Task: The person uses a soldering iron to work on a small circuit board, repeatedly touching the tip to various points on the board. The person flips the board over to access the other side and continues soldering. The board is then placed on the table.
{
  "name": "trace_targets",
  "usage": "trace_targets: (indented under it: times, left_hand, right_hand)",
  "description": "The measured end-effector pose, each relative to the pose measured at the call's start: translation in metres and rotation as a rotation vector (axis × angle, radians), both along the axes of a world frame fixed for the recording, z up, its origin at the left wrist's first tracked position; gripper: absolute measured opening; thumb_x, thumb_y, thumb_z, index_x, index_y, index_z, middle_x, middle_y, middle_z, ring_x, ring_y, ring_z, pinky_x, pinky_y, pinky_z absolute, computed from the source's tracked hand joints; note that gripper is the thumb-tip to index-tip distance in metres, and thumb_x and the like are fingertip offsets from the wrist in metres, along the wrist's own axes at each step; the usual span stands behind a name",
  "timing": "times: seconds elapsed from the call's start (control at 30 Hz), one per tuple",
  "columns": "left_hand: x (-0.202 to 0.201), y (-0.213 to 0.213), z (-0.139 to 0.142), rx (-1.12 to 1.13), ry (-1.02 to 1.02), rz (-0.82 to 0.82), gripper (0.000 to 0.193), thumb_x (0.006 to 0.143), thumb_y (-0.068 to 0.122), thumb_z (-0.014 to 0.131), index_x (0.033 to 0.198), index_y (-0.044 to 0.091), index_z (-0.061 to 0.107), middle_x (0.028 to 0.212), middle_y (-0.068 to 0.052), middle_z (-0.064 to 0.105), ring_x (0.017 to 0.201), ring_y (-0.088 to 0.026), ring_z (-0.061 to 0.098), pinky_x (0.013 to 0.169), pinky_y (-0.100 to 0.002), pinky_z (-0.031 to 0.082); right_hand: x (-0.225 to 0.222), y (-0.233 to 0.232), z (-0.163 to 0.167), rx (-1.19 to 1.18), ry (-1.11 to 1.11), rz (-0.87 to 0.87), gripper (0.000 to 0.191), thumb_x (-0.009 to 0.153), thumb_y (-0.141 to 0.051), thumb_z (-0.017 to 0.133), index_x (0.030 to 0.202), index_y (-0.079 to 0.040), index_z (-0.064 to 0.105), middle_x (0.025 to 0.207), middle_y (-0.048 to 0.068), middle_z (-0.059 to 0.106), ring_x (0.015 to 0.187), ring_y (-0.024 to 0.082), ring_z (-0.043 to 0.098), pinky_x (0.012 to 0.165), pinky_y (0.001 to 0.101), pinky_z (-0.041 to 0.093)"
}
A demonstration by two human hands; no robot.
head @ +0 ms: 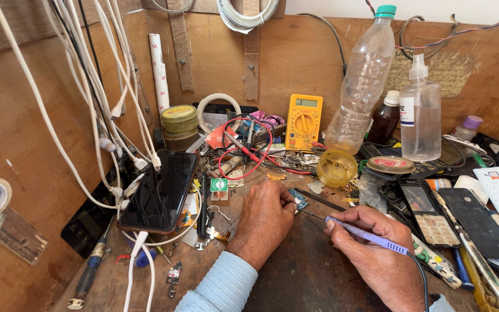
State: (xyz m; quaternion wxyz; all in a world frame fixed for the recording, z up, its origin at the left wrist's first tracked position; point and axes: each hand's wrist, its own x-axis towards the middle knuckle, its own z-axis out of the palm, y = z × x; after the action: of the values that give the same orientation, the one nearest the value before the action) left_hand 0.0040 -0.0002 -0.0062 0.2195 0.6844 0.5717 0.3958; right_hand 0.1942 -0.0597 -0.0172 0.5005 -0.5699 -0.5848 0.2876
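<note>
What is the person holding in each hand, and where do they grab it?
The right hand grips a purple soldering iron around its handle, like a pen. The left hand pins a small blue circuit board at its edge with the fingertips.

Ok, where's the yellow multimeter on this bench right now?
In the head view, the yellow multimeter leans against the back board, just left of the empty plastic bottle, behind the left hand.
</note>
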Motion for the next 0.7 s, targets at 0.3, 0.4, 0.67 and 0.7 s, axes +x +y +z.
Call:
trace_targets:
  times: [0.3,0.4,0.67,0.7]
  left_hand:
    - [-0.0001,0.0015,-0.0012,0.012,0.014,-0.001,0.009,0.078,0.009,0.078,0.085,0.003,0.079,0.085,-0.018,0.076,0.084,-0.033,0.076,0.079,-0.043,0.06]
    - [0.0001,0.001,-0.0013,0.019,0.01,-0.002,0.009,0.078,0.009,0.078,0.084,0.003,0.078,0.085,-0.018,0.076,0.084,-0.033,0.075,0.08,-0.043,0.059]
    - [0.0004,0.001,-0.0008,0.011,0.014,0.001,0.01,0.078,0.009,0.078,0.085,0.003,0.079,0.086,-0.018,0.076,0.085,-0.033,0.076,0.08,-0.042,0.059]
    - [0.0003,0.0012,-0.0008,0.006,0.016,0.002,0.009,0.078,0.009,0.078,0.086,0.003,0.079,0.086,-0.018,0.076,0.085,-0.033,0.076,0.08,-0.042,0.059]
  right_hand:
    - [-0.0007,-0.0006,0.0015,-0.03,-0.002,-0.027,0.018,0.082,-0.01,0.078,0.097,-0.001,0.079,0.078,0.007,0.081,0.069,0.007,0.07,0.062,0.0224,0.056]
    - [0.0,-0.0002,0.0028,-0.055,0.05,-0.027,0.017,0.084,-0.011,0.077,0.096,0.0,0.078,0.077,0.007,0.08,0.066,0.008,0.071,0.061,0.0233,0.057]
    - [-0.0007,-0.0002,0.0027,-0.036,0.014,-0.011,0.017,0.083,-0.011,0.078,0.096,-0.001,0.078,0.079,0.006,0.08,0.068,0.007,0.069,0.061,0.0221,0.056]
    - [-0.0007,-0.0001,0.0029,-0.043,0.02,-0.008,0.017,0.083,-0.011,0.078,0.096,-0.001,0.079,0.079,0.006,0.08,0.069,0.007,0.069,0.062,0.0222,0.056]
